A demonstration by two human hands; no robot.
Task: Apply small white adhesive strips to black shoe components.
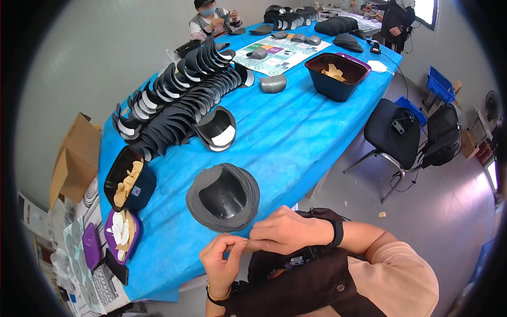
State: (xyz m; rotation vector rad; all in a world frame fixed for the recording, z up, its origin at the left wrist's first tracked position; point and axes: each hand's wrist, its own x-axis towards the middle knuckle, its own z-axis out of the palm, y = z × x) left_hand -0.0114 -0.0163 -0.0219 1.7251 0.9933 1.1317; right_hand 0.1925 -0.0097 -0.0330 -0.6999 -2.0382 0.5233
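Left hand (223, 260) and right hand (282, 231) pinched together, contents unclear.

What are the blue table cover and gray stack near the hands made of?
Blue cover: probably thin plastic or nonwoven cloth, creased with slight sheen. Gray stack: perhaps foam or fabric, matte at the rims; its glossy hollow suggests plastic.

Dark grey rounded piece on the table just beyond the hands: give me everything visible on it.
The dark grey rounded piece has a broad, matte outer band with curved edges that look layered, especially at the right and lower sides. Its middle is a smooth, glossy black hollow, facing up towards the camera. Material looks like plastic or foam, not certain. It rests on the blue-covered table near the close edge. The left hand and right hand are right by its near side; contact can't be told.
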